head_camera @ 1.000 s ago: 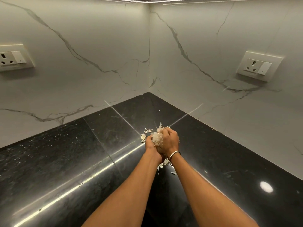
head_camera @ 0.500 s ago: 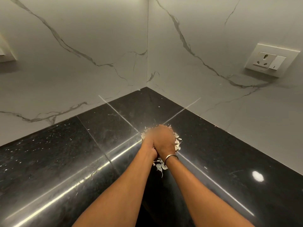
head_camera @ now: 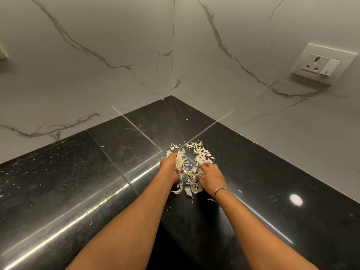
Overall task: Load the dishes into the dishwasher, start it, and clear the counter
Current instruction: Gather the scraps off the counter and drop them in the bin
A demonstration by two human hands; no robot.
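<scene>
Two bare hands work on one black counter (head_camera: 93, 184) in the corner where two marble walls (head_camera: 243, 98) meet. The left hand (head_camera: 169, 169) stands on its edge, fingers curled round a clump of papery peels (head_camera: 191, 179) pressed against its palm. The right hand (head_camera: 212, 178) lies palm down just beside it, fingers bent onto the same heap; I cannot tell whether it grips any. The peels are too many to count: most lie between the two hands, a looser scatter lies just beyond the fingertips, and a few strays lie near the wrists. One thin bangle (head_camera: 222, 191) circles the right wrist. One wall socket (head_camera: 321, 64) sits far beyond the right hand.
</scene>
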